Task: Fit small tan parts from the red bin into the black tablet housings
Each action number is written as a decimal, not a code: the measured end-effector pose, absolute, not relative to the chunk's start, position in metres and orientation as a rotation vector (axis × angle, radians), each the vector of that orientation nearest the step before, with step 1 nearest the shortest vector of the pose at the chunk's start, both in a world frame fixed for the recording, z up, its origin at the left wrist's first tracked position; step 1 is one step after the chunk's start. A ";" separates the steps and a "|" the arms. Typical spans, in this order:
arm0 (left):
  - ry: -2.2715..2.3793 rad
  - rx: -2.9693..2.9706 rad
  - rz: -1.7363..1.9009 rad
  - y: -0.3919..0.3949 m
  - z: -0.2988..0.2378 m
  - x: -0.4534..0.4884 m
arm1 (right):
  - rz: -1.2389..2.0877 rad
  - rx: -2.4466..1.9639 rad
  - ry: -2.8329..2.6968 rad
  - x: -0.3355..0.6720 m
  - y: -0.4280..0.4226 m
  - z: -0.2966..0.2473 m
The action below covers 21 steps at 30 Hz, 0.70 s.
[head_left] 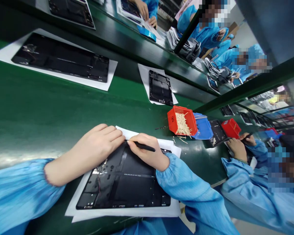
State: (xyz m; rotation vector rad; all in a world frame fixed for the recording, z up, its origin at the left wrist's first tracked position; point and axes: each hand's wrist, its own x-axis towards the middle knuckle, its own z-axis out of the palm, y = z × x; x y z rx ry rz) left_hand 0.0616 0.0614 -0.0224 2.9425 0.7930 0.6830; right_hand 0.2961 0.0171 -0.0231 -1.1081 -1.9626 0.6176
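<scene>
A black tablet housing (134, 182) with its inside facing up lies on white paper sheets (88, 212) in front of me. My left hand (95, 142) reaches over its far left part, fingers together and bent down at the far edge. The thumb and whatever the fingertips press or pinch are hidden. My right hand (149, 150) is closed round a slim black pen-like tool (145, 146). The tool's tip is at the housing's far edge, close beside my left fingertips; its exact kind cannot be made out.
A red bin (170, 122) of wooden sticks stands beyond my right hand, beside a blue bin (204, 129). More housings on paper lie farther off, one at left (63, 62) and one ahead (161, 87). At right, a co-worker's hands (237, 148) work nearby.
</scene>
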 end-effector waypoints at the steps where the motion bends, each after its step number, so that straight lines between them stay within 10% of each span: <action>1: 0.778 2.973 0.692 0.062 -0.021 0.062 | 0.609 -1.102 -1.945 0.297 0.017 -0.023; 21: 0.799 2.930 0.732 0.060 -0.021 0.063 | 0.699 -1.110 -1.944 0.299 0.015 -0.022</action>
